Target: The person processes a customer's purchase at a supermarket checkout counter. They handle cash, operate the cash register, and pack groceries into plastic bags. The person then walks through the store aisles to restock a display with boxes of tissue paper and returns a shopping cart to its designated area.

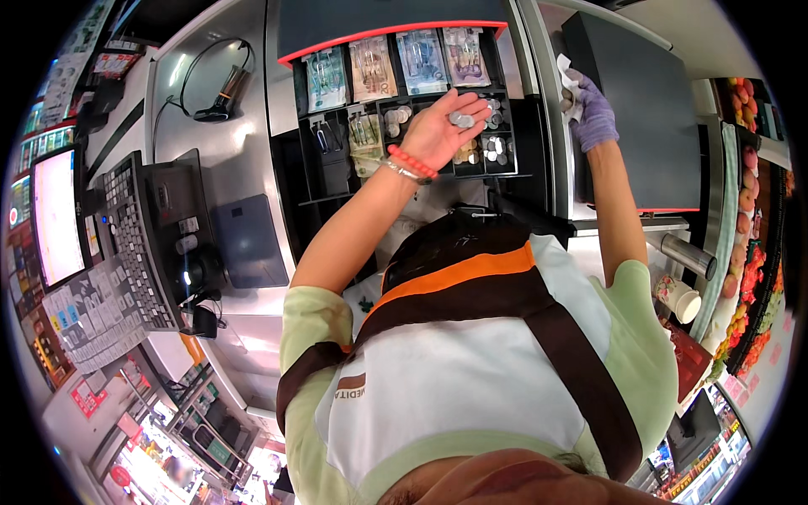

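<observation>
My left hand (434, 131) is palm up over an open cash drawer (510, 142), with several silver-coloured coins (461, 119) lying on its palm and fingers. Banknotes (372, 68) lie under wire clips in the drawer's compartments. Beside and beyond the hand, loose coins (496, 150) fill small compartments. My right hand (593, 113), in a purple knit glove, holds a crumpled white paper or tissue (564, 63) beside a dark grey box-like unit (656, 113) to the right. A red bead bracelet and a silver-coloured bangle are on my left wrist.
Left of the drawer are a handheld barcode scanner (222, 98) with its cable, a dark flat pad (250, 240), a keyboard (136, 233) and a lit monitor (58, 214). At right stand a metal tumbler (689, 255) and a paper cup (677, 300), near displayed fruit (748, 196).
</observation>
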`<move>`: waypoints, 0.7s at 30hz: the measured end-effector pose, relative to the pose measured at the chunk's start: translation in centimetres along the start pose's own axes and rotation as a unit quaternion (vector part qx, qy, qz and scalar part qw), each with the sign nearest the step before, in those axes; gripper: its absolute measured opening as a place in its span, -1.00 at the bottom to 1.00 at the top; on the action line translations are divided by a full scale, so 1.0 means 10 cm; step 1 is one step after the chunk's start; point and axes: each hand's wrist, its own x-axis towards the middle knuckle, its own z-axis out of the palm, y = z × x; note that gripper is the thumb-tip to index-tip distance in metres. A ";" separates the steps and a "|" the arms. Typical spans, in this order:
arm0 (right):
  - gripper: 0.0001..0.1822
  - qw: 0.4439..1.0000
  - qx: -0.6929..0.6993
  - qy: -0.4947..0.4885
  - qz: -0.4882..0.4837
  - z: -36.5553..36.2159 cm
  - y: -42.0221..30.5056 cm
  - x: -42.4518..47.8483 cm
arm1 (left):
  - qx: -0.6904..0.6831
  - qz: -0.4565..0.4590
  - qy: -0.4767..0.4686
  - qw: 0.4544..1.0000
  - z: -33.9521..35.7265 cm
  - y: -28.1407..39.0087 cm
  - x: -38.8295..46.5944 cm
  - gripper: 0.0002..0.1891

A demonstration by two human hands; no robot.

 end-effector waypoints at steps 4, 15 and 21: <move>-0.74 0.999 0.034 -0.004 0.025 -0.27 0.07 0.08 | -0.042 -0.022 0.013 0.999 0.05 -0.07 0.27 -0.43; -0.76 0.998 -0.044 -0.025 0.030 -0.39 0.12 0.20 | 0.223 0.004 0.111 0.968 0.33 -0.19 0.41 -0.36; -0.76 0.990 -0.128 -0.043 0.034 -0.20 0.07 0.02 | 0.279 0.055 0.069 0.956 0.24 -0.17 -0.11 -0.55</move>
